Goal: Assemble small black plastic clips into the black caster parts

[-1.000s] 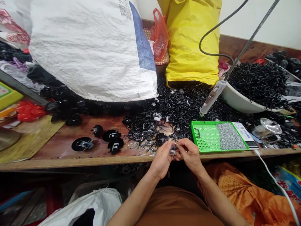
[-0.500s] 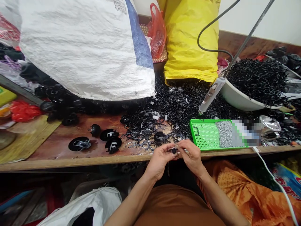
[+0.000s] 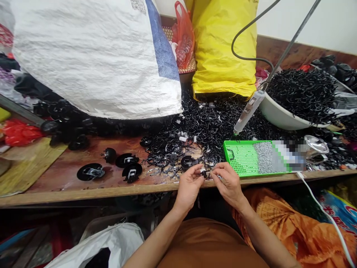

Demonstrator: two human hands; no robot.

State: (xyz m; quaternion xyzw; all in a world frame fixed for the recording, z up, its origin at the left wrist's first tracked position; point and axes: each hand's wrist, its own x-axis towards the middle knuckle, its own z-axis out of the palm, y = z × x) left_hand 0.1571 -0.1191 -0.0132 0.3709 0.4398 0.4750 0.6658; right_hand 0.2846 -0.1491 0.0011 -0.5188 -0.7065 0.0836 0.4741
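Wooden, reddish-brown counter (image 3: 108, 188) runs below a pale wall, with a large white woven sack (image 3: 97, 59) and a bulging yellow sack (image 3: 224, 52) behind a heap of small black plastic pieces (image 3: 214, 121). Above its front edge, the left hand (image 3: 190, 186) pinches a small black-and-white part (image 3: 205, 173) between thumb and fingers. Close beside it, the right hand (image 3: 229, 185) has its thumb and fingertips drawn together at the part; whether they grip anything is too small to tell. Right of the hands lies a bright green perforated tray (image 3: 242, 163) with tiny silvery pieces (image 3: 264, 158).
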